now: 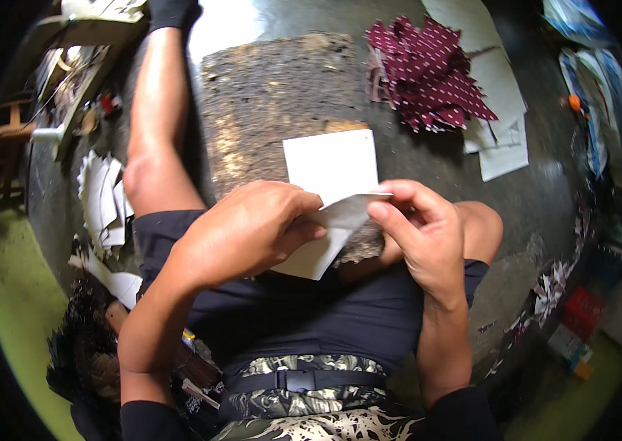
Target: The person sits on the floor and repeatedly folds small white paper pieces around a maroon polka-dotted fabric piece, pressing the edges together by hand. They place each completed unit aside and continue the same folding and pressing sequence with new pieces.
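A thin whitish piece (344, 211), like paper or stiff cloth, is held bent between my hands above my lap. My right hand (422, 234) pinches its upper right corner between thumb and fingers. The thumb and fingers of my left hand (241, 234) close on its left side. Just beyond, a white rectangular piece (331, 160) lies over the near edge of a worn, pitted board (274, 92). Another pale part (314, 259) shows under my hands; whether it belongs to the held piece, I cannot tell.
At the far right, maroon dotted fabric pieces (428, 77) with zigzag edges are heaped beside white paper sheets (505, 151). White cut pieces (101, 198) lie left of my outstretched leg (160, 103). Fabric scraps (549, 287) and a red box (583, 310) are at the right.
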`<control>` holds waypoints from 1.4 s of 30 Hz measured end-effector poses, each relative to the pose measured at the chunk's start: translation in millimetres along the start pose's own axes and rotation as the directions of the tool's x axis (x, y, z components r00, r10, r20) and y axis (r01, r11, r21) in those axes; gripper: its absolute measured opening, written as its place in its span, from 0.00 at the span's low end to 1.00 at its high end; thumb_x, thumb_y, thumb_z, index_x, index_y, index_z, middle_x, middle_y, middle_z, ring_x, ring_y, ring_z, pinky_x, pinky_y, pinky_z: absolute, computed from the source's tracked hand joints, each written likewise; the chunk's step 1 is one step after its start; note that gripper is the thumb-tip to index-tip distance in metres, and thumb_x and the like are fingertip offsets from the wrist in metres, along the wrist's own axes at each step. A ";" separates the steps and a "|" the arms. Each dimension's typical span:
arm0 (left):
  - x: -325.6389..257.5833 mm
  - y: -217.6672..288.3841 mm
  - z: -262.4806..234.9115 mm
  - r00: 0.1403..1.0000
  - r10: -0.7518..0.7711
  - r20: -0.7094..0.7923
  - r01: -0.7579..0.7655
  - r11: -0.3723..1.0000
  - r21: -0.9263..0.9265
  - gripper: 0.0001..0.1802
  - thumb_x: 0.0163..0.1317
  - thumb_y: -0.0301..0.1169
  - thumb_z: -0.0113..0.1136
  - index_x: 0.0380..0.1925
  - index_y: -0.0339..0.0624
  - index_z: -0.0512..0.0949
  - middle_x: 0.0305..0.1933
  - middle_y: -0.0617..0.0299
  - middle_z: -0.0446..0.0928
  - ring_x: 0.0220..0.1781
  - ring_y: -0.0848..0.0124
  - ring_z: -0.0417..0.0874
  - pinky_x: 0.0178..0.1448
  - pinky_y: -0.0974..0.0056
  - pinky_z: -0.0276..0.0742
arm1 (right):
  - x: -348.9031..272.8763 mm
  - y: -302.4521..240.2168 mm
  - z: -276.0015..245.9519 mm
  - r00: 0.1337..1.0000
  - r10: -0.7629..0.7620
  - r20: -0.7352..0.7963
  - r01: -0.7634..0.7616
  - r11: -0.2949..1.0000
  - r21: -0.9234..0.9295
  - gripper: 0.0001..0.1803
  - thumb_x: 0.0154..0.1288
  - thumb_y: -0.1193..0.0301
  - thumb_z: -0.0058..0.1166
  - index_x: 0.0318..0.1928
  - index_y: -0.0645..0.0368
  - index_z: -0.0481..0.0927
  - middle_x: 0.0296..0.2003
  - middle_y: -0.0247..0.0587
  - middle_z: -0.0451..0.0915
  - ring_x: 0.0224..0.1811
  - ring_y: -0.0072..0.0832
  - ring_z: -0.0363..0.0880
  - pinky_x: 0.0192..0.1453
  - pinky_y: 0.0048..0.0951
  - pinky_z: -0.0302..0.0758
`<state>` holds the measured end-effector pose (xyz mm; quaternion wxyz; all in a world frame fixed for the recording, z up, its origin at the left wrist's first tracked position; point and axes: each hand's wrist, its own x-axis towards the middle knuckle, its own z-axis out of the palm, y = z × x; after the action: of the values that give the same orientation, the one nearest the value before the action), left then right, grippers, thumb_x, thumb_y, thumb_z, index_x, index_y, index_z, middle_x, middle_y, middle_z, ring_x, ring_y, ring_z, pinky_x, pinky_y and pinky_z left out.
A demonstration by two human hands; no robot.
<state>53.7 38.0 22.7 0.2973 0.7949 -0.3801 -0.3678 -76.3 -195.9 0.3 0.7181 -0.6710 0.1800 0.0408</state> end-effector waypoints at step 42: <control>43.9 -0.6 74.5 0.728 0.294 -0.620 -0.108 0.941 0.320 0.22 0.64 0.30 0.85 0.59 0.46 0.94 0.46 0.64 0.85 0.41 0.63 0.82 0.47 0.55 0.79 | 46.4 48.5 -16.8 0.994 0.100 -0.042 -0.089 0.975 0.204 0.13 0.89 0.63 0.70 0.53 0.61 0.92 0.37 0.24 0.86 0.36 0.10 0.81 0.39 0.17 0.80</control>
<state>12.9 -12.3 -34.7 0.3427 0.8587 -0.3801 0.0242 -51.1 -216.2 -60.8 0.7749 -0.5861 0.2335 0.0392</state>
